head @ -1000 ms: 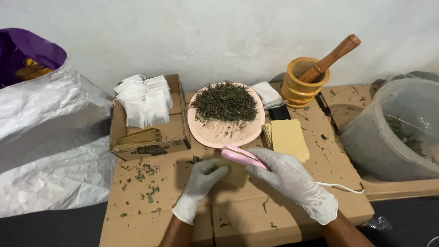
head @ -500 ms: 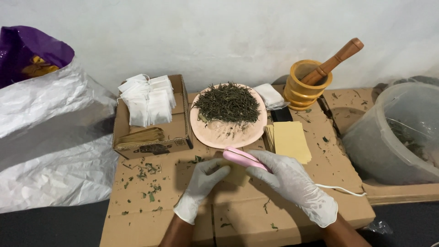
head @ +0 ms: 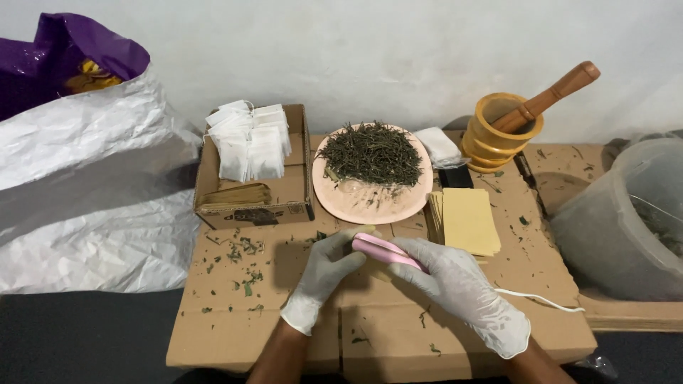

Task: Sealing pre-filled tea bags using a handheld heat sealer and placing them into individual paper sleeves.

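Holding: right hand (head: 455,288) grips the pink sealer (head: 384,251), fingers wrapped round its back end.
Left hand (head: 324,270): fingers pinch a small tan packet (head: 364,232) at the sealer's tip.
Where: packet sits between both hands, just below the plate (head: 356,206) of dry leaves (head: 371,153).
Long way: sealer points up-left, from right hand toward left.
Nearer: left hand, touching the packet.
Cord (head: 541,301): trails off right.
Beside: yellow packets (head: 466,220), just right.

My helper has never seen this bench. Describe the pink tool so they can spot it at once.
Start at the round pink plate heaped with dried green leaves on the cardboard surface. Just in front of it, two gloved hands meet; the right hand grips the pink tool. It is slim, glossy pink, and trails a white cord, unlike the yellow-brown envelopes beside it.
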